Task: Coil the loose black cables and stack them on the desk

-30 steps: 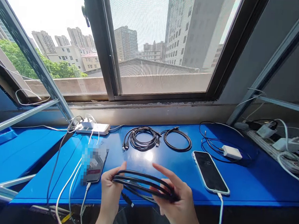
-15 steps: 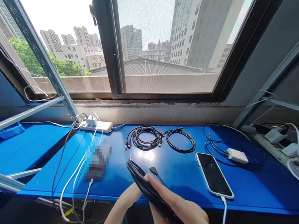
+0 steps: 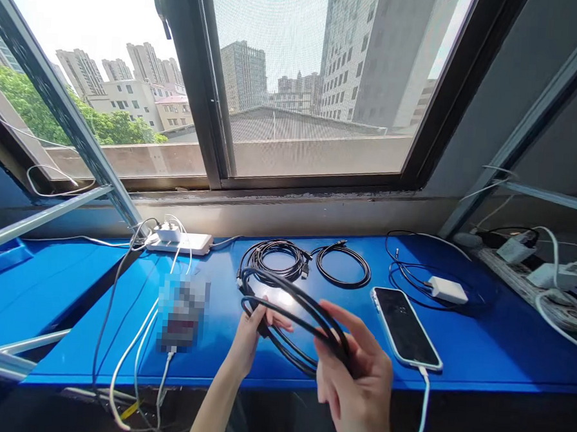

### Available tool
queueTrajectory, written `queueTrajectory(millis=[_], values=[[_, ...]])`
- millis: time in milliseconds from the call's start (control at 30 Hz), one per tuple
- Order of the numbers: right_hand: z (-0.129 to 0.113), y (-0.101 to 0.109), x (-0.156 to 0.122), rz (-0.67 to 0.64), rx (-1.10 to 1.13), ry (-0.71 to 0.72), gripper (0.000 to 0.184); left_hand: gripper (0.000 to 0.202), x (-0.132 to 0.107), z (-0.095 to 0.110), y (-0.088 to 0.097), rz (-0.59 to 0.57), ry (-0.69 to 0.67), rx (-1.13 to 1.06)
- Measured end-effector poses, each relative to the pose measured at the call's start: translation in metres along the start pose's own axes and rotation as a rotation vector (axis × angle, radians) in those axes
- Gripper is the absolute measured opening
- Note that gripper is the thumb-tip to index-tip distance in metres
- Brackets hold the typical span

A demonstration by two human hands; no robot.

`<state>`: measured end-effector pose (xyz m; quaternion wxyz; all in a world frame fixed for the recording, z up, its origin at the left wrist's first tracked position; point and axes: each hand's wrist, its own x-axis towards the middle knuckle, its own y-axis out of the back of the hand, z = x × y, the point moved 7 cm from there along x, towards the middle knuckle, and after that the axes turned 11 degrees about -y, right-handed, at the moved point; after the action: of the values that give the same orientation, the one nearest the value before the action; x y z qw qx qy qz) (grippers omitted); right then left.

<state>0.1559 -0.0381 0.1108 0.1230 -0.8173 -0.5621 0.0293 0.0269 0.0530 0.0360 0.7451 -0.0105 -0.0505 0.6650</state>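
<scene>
head view: i see right hand point(image 3: 361, 374) gripping loosely coiled, smooth black cable point(image 3: 308, 302); left hand point(image 3: 250, 335) touching coil's left side, grip i can't tell.

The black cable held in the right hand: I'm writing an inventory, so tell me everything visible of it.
The black cable looks slim, smooth and slightly shiny, probably plastic-coated. It is gathered in loose, spread loops, tilted above the blue table. The right hand grips one side; the left hand is at the other, its exact grip unclear. A thicker dark part by the left hand may be a connector.
</scene>
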Motion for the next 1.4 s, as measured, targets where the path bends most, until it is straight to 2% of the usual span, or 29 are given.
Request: queueTrajectory(millis=[100, 200, 300, 433, 600, 767, 933, 1133, 1400], values=[[0.021, 0.027, 0.028, 0.115, 0.091, -0.143, 0.042, 0.061, -0.007, -0.001, 0.004, -0.196, 0.056, -0.021], [0.03, 0.037, 0.039, 0.174, -0.069, -0.145, 0.044, 0.062, -0.014, 0.004, 0.013, -0.188, 0.024, 0.025], [0.026, 0.033, 0.035, 0.185, -0.284, -0.025, 0.048, 0.063, -0.018, 0.006, 0.015, -0.178, 0.026, 0.071], [0.021, 0.023, 0.028, 0.065, -0.482, 0.139, 0.056, 0.065, -0.02, 0.0, 0.015, -0.219, 0.075, 0.146], [0.013, 0.022, 0.029, 0.035, -0.67, 0.339, 0.044, 0.062, -0.024, -0.004, 0.017, -0.251, 0.061, 0.222], [0.005, 0.02, 0.03, 0.049, -0.771, 0.487, 0.037, 0.055, -0.033, 0.005, 0.008, -0.34, 0.077, 0.11], [0.005, 0.024, 0.033, 0.119, -0.793, 0.402, 0.041, 0.046, -0.038, 0.016, 0.0, -0.399, 0.135, -0.064], [0.011, 0.026, 0.04, 0.115, -0.748, 0.393, 0.037, 0.06, -0.036, 0.012, -0.008, -0.35, 0.185, -0.385], [0.013, 0.027, 0.043, 0.067, -0.626, 0.353, 0.033, 0.06, -0.041, 0.002, -0.01, -0.349, 0.267, -0.442]])
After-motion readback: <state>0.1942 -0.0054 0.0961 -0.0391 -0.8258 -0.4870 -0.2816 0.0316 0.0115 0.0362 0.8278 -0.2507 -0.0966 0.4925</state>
